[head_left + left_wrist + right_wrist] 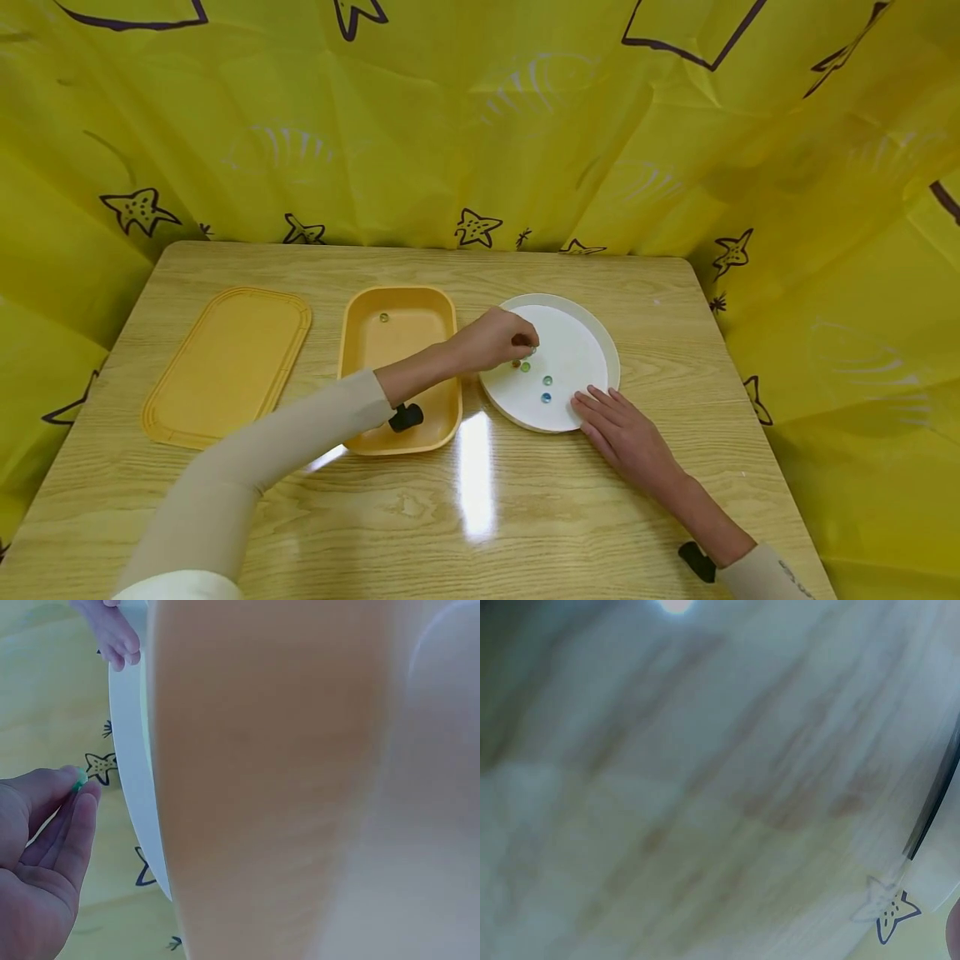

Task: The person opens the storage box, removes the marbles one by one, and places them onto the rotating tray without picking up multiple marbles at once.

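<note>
My left hand [491,340] is over the round white plate [573,333], its thumb and fingers pinching a green glass marble [81,778]. Below its fingertips, several marbles lie on the plate: a brownish one [516,364], a yellow-green one [526,367], a pale green one [547,380] and a blue one [546,398]. With its fingers extended, my right hand [630,437] rests on the plate's near right rim. The right wrist view shows mostly blurred table surface and just a sliver of that hand.
Left of the plate stands a yellow-orange rectangular container [453,417], with one marble [384,317] near its far end and my left forearm crossing above it. A matching flat lid [232,358] lies farther left. A yellow patterned curtain [420,150] surrounds the wooden table [570,525].
</note>
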